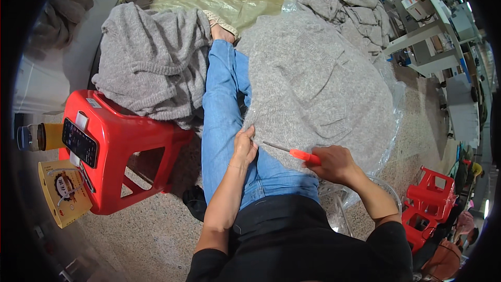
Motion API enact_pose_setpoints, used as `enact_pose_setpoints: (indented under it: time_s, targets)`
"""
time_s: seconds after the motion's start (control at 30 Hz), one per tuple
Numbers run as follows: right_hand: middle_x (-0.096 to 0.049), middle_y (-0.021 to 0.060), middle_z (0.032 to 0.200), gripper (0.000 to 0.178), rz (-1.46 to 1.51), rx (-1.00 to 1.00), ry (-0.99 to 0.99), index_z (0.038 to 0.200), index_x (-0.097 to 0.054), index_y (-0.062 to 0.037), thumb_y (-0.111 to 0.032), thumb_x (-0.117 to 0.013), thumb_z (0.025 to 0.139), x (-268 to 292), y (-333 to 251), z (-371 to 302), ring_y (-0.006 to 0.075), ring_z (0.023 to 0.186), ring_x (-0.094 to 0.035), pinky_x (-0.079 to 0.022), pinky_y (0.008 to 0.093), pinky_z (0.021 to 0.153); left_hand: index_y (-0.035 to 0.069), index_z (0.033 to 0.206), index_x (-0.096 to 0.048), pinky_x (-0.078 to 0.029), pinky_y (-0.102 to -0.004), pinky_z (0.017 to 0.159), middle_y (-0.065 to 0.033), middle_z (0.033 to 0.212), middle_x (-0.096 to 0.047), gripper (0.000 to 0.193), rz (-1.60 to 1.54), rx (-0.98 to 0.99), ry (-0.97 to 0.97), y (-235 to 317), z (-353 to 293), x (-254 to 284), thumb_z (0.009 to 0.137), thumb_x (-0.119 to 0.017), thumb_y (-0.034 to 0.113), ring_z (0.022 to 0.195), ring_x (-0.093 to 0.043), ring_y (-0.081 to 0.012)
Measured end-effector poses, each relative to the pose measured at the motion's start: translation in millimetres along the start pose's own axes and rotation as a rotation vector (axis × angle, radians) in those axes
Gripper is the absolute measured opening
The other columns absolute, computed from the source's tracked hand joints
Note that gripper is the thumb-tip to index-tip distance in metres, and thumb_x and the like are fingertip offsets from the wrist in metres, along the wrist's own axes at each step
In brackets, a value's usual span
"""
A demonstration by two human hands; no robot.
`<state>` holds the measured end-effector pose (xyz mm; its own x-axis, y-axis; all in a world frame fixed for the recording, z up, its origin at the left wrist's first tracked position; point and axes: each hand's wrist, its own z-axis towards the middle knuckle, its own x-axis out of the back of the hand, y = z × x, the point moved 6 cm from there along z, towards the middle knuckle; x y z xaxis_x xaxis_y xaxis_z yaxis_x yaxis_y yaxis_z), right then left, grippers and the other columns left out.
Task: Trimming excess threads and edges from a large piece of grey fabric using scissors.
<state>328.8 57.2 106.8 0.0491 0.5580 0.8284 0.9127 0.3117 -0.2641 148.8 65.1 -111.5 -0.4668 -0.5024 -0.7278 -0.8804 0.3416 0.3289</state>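
A large grey knit garment [313, 68] lies spread over my right leg and to the right of it, with ribbed bands showing. At its near left edge, my left hand [244, 146] pinches the knit between thumb and fingers above my thigh. My right hand [334, 164] is closed around the red-orange handle of a tool with a thin metal shaft [276, 147]. The shaft points left toward my left hand, with a small gap between them. Its exact tip shape is too small to make out.
On my left, a red plastic stool [112, 141] carries a phone [80, 143]; a yellow box [62, 193] is beside it. More grey knitwear [151, 62] is heaped behind the stool. A yellow plastic sheet [219, 2] lies beyond my foot. Red stools [430, 193] stand right, near people.
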Motion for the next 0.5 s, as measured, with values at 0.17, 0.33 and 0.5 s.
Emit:
enact_pose_setpoints:
  time_s: [0.17,0.33,0.5]
  targets:
    - [-0.061,0.0131,0.067,0.032,0.098,-0.046,0.266,0.074,-0.058,-0.0091,-0.039,-0.068,0.079,13,6,2,0.0361,0.066,-0.061,-0.047,0.0438,0.056,-0.006,0.11,-0.054,-0.046,-0.0391,0.096,-0.0174,0.113,-0.061,0.023,-0.074,0.113,-0.087,0,-1,-7,0.092,-0.045,0.006,0.103,-0.06,-0.0262]
    - [-0.061,0.0139,0.065,0.035,0.102,-0.071,0.355,0.073,-0.057,-0.0074,-0.04,-0.068,0.079,15,10,3,0.0352,0.064,-0.061,-0.047,0.0429,0.054,-0.004,0.108,-0.056,-0.047,-0.0369,0.094,-0.0149,0.106,-0.064,0.023,-0.222,0.195,-0.268,7,11,-22,0.09,-0.05,0.008,0.1,-0.062,-0.0243]
    - [-0.062,0.0143,0.064,0.038,0.059,-0.071,0.289,0.072,-0.056,-0.0063,-0.042,-0.067,0.08,12,8,10,0.0343,0.063,-0.062,-0.048,0.0429,0.054,-0.001,0.112,-0.058,-0.048,-0.0341,0.091,-0.0111,0.106,-0.065,0.026,0.2,-0.142,-0.1,16,32,-28,0.086,-0.056,0.0,0.097,-0.062,-0.0202]
